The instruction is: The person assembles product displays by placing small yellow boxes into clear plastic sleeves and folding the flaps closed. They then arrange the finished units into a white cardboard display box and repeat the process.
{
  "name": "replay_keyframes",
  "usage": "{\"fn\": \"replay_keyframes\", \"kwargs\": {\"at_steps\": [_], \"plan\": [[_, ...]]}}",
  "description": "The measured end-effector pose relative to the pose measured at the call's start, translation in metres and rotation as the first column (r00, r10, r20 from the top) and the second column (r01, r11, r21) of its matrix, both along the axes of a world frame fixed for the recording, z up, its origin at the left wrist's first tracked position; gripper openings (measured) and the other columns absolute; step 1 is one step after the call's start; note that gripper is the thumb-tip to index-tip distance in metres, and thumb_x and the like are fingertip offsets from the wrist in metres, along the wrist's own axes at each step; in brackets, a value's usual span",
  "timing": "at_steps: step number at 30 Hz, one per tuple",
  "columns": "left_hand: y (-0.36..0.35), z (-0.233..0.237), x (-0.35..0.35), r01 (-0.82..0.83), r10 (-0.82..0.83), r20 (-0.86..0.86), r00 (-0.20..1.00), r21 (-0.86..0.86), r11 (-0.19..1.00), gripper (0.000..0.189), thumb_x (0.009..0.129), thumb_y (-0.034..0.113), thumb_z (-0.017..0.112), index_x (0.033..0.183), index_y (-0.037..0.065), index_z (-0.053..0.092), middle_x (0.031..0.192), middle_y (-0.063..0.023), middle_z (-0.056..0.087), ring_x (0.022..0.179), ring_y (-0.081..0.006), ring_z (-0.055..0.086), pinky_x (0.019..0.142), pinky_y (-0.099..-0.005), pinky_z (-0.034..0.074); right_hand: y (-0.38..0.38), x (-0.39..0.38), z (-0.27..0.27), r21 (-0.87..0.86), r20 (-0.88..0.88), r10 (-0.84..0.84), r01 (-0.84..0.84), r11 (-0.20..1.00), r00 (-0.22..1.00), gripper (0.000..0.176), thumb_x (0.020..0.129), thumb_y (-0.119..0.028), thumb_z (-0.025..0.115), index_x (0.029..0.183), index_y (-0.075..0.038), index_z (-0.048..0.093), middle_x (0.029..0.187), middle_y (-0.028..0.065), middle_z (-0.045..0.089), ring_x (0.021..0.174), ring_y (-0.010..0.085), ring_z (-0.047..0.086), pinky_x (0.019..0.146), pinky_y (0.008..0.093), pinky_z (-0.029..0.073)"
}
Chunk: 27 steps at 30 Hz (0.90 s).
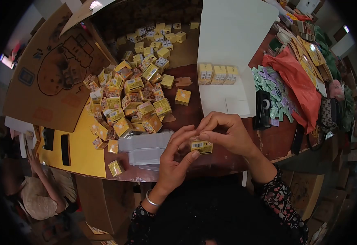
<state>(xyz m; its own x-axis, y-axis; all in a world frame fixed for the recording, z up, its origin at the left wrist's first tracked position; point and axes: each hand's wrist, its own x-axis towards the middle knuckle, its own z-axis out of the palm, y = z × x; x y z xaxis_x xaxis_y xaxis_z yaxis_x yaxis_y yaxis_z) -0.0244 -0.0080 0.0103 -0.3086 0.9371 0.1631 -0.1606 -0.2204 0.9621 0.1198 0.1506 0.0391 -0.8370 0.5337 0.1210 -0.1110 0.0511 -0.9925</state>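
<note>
Between my two hands, near the table's front edge, is a small yellow box (201,147) with a barcode on the side facing me. My left hand (174,159) curls around its left end, thumb at the lower corner. From the right, my right hand (227,132) closes on its upper edge, with thumb and fingertips bent together; the far side of the box is hidden. Just left of my left hand lie clear plastic trays (144,149). A heap of similar yellow boxes (133,92) fills the table beyond them, and one box (183,97) lies apart.
A white carton (235,36) holds several yellow boxes (218,74) in a row. An open cardboard box (182,53) contains more. Green and purple packets (272,90) and a red plastic bag (299,85) lie right. A phone (65,150) lies left, near another person (39,196).
</note>
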Motion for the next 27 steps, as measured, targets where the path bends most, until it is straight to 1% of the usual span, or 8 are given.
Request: {"fn": "replay_keyframes", "kwargs": {"at_steps": [5, 17, 18, 20, 22, 24, 26, 27], "plan": [[0.001, 0.001, 0.001, -0.003, 0.003, 0.006, 1.000, 0.026, 1.000, 0.037, 0.100, 0.007, 0.066, 0.136, 0.005, 0.059, 0.152, -0.0146, 0.044, 0.133, -0.0231, 0.053, 0.107, -0.0357, 0.048, 0.001, 0.002, -0.008, 0.036, -0.095, 0.011, -0.008, 0.999, 0.995, 0.005, 0.088, -0.003, 0.078, 0.091, 0.000, 0.075, 0.102, 0.0103, 0.072, 0.100, 0.0173, 0.068, 0.088, 0.0314, 0.054], [0.005, -0.001, 0.004, 0.010, -0.010, -0.017, 1.000, -0.044, 0.999, 0.029, 0.097, 0.002, 0.067, 0.125, 0.004, 0.062, 0.151, -0.0148, 0.047, 0.126, -0.0202, 0.056, 0.101, -0.0326, 0.050, 0.006, 0.026, -0.018, 0.470, -0.135, 0.047, 0.022, 0.882, 0.990, 0.023, 0.085, -0.002, 0.078, 0.107, -0.002, 0.077, 0.121, 0.0139, 0.071, 0.118, 0.0310, 0.065, 0.100, 0.0394, 0.052], [0.005, 0.001, 0.001, 0.018, -0.021, -0.043, 0.999, -0.070, 0.997, 0.029, 0.096, 0.001, 0.067, 0.124, 0.004, 0.063, 0.151, -0.0147, 0.047, 0.125, -0.0200, 0.057, 0.101, -0.0324, 0.050, 0.007, 0.037, -0.013, 0.532, -0.121, -0.059, 0.115, 0.839, 0.991, 0.024, 0.090, -0.006, 0.074, 0.114, -0.002, 0.076, 0.125, 0.0135, 0.069, 0.118, 0.0276, 0.065, 0.098, 0.0365, 0.052], [0.006, -0.001, -0.003, -0.048, 0.043, -0.131, 0.990, -0.038, 0.998, 0.027, 0.095, 0.001, 0.068, 0.121, 0.004, 0.062, 0.150, -0.0152, 0.048, 0.125, -0.0202, 0.056, 0.099, -0.0316, 0.050, 0.017, 0.074, -0.015, 0.222, -0.021, -0.541, 0.532, 0.818, 0.841, 0.019, 0.092, -0.008, 0.072, 0.111, -0.003, 0.076, 0.126, 0.0083, 0.069, 0.106, 0.0169, 0.067, 0.084, 0.0286, 0.054], [0.007, -0.003, -0.003, -0.044, 0.039, -0.112, 0.993, -0.048, 0.998, 0.024, 0.096, 0.003, 0.068, 0.119, 0.005, 0.063, 0.149, -0.0163, 0.049, 0.127, -0.0209, 0.055, 0.098, -0.0322, 0.050, 0.046, 0.112, -0.034, -0.023, 0.002, -0.855, 0.855, 0.518, 0.518, 0.016, 0.096, -0.012, 0.068, 0.103, 0.000, 0.076, 0.122, 0.0099, 0.070, 0.099, 0.0116, 0.066, 0.076, 0.0249, 0.051], [0.008, -0.007, -0.001, -0.031, 0.025, -0.065, 0.998, -0.092, 0.995, 0.025, 0.095, 0.005, 0.069, 0.119, 0.005, 0.063, 0.149, -0.0169, 0.049, 0.127, -0.0212, 0.055, 0.098, -0.0326, 0.050, 0.070, 0.161, -0.070, 0.135, 0.093, -0.939, 0.930, 0.343, 0.332, 0.019, 0.095, -0.017, 0.071, 0.097, 0.001, 0.076, 0.115, 0.0112, 0.072, 0.095, 0.0129, 0.066, 0.076, 0.0269, 0.051], [0.012, -0.008, 0.004, 0.001, -0.005, -0.038, 0.999, -0.111, 0.994, 0.025, 0.095, 0.006, 0.070, 0.119, 0.005, 0.063, 0.149, -0.0170, 0.048, 0.127, -0.0212, 0.055, 0.099, -0.0331, 0.050, 0.088, 0.208, -0.116, 0.543, 0.108, -0.937, 0.769, 0.337, 0.334, 0.023, 0.094, -0.021, 0.074, 0.094, 0.003, 0.076, 0.107, 0.0112, 0.073, 0.090, 0.0139, 0.066, 0.076, 0.0294, 0.051], [0.013, -0.008, 0.007, 0.012, -0.016, -0.025, 1.000, -0.123, 0.992, 0.026, 0.095, 0.007, 0.071, 0.119, 0.005, 0.063, 0.149, -0.0171, 0.048, 0.127, -0.0212, 0.055, 0.099, -0.0334, 0.050, 0.084, 0.209, -0.114, 0.476, 0.197, -0.920, 0.788, 0.391, 0.338, 0.024, 0.093, -0.022, 0.074, 0.093, 0.003, 0.075, 0.103, 0.0106, 0.073, 0.088, 0.0144, 0.066, 0.076, 0.0304, 0.051]]}}
